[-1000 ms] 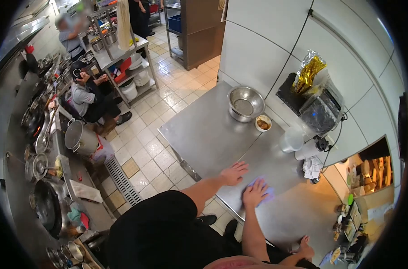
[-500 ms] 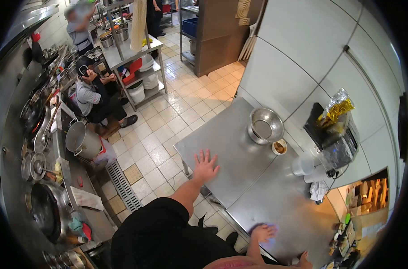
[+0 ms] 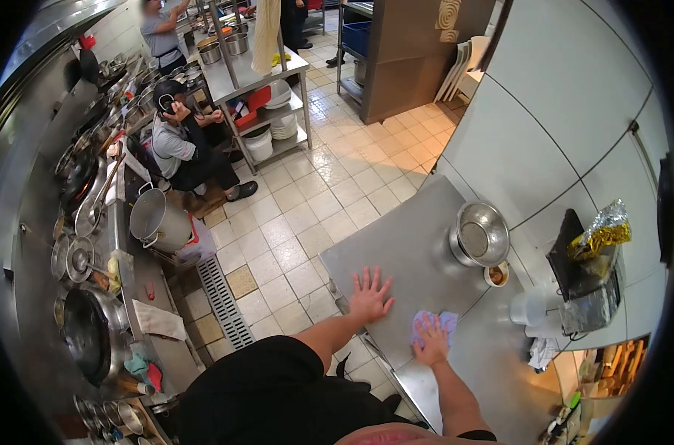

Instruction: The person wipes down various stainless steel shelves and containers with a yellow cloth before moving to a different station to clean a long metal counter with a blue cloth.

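Note:
My left hand (image 3: 372, 294) lies flat near the left edge of a stainless steel table (image 3: 407, 237), its fingers spread and nothing in it. To its right, my right hand (image 3: 431, 344) presses a light purple cloth (image 3: 447, 321) against the tabletop. The cloth is bunched under and around the fingers, and the palm hides part of it. Farther back on the table stands a metal bowl (image 3: 493, 231). A small cup with brown contents (image 3: 496, 275) is beside it, close to the wall.
Plastic containers (image 3: 528, 308) and a foil-topped dark device (image 3: 585, 274) are along the wall. On the left runs a cooking line with a wok (image 3: 85, 334) and a large pot (image 3: 159, 219). A person (image 3: 177, 144) sits low near a steel shelf (image 3: 266, 111); another stands behind.
My right hand and the cloth have moved away from the front edge, up the table toward my left hand. The left hand stays flat on the tabletop while the whole view has shifted.

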Available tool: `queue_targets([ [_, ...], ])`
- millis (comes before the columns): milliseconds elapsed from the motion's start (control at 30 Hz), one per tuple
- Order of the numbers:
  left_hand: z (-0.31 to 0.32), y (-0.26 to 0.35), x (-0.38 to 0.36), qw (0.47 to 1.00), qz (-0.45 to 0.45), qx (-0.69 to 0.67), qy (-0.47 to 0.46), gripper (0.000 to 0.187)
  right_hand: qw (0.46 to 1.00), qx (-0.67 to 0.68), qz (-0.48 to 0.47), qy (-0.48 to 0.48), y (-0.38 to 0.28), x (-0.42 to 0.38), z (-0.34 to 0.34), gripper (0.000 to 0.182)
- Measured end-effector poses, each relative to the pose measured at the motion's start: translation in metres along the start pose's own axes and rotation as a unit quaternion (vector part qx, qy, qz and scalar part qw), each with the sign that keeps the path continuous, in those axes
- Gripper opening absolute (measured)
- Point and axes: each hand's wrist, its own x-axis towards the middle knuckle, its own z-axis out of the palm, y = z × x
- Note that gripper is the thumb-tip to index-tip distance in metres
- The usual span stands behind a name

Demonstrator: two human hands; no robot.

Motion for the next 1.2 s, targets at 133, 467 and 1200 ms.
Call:
queue_targets([
  [133, 0.002, 0.002, -0.002, 1.0, 0.007, -0.001, 0.025, 0.064, 0.994, -0.023, 0.105, 0.023, 0.042, 0.036, -0.013, 0.068],
  [467, 0.003, 0.007, 0.002, 1.0, -0.012, 0.007, -0.01, 0.065, 0.98, -0.031, 0.193, 0.037, 0.079, 0.082, -0.029, 0.069],
  [1200, 0.022, -0.02, 0.012, 0.935, -0.017, -0.285, 0.209, 0.079, 0.675, 0.621, 0.255, 0.305, -0.1, 0.105, 0.023, 0.058],
])
